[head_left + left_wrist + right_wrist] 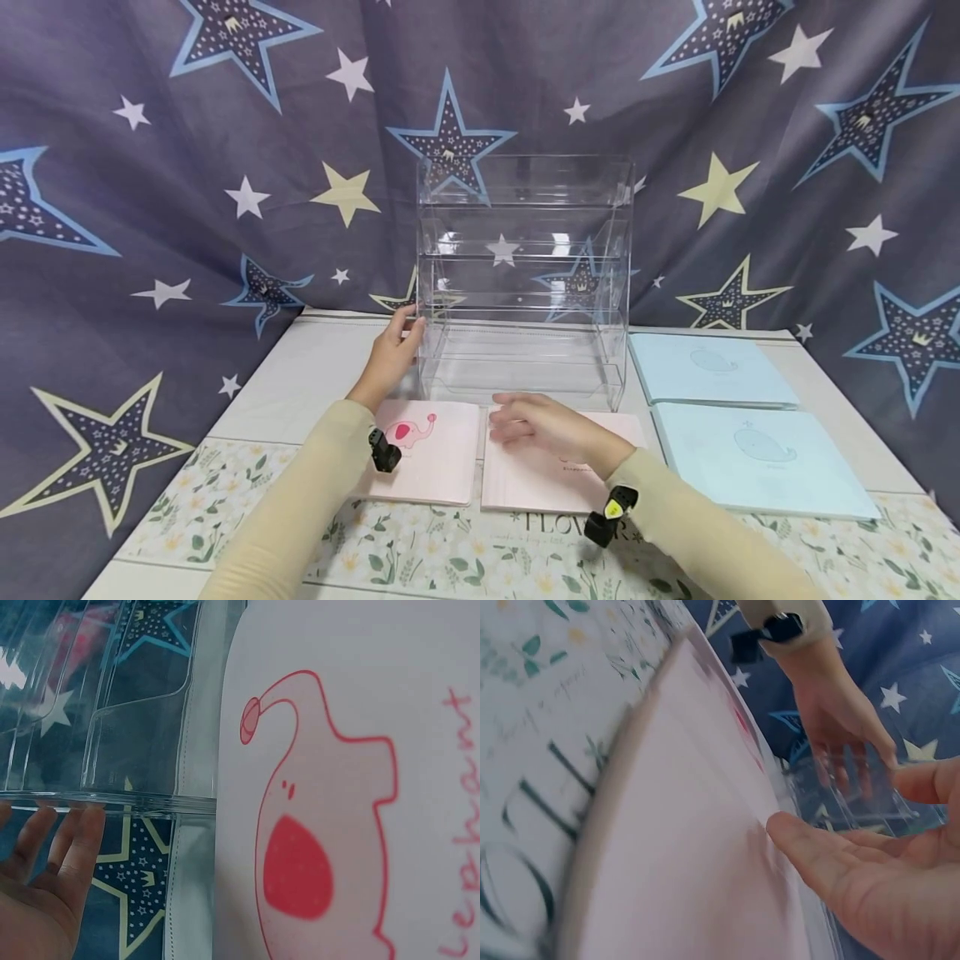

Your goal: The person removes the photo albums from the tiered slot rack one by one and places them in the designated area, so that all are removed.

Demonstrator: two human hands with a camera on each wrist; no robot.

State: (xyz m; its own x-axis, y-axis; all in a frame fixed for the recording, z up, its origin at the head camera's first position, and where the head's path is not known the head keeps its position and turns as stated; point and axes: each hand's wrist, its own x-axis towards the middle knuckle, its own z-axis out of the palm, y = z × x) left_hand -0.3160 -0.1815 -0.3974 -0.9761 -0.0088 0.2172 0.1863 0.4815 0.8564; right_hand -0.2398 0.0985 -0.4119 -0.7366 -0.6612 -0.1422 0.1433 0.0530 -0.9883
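Observation:
A clear plastic rack (525, 333) with several stepped tiers stands upright near the curtain. My left hand (390, 350) touches its left side panel with fairly straight fingers, which also show against the panel in the left wrist view (52, 877). Below that hand lies a pink booklet (442, 458) with a red elephant drawing. My right hand (547, 421) is over a second pink booklet (517, 483), its fingers extended and gripping nothing. In the right wrist view, the fingertips (784, 825) appear close to the booklet's surface; whether they touch it I cannot tell.
Two light blue booklets (765, 458) with whale drawings lie at the right, one behind the other. A flower-patterned cloth (405, 542) covers the table's front part. Behind the rack hangs a dark star-patterned curtain (300, 133).

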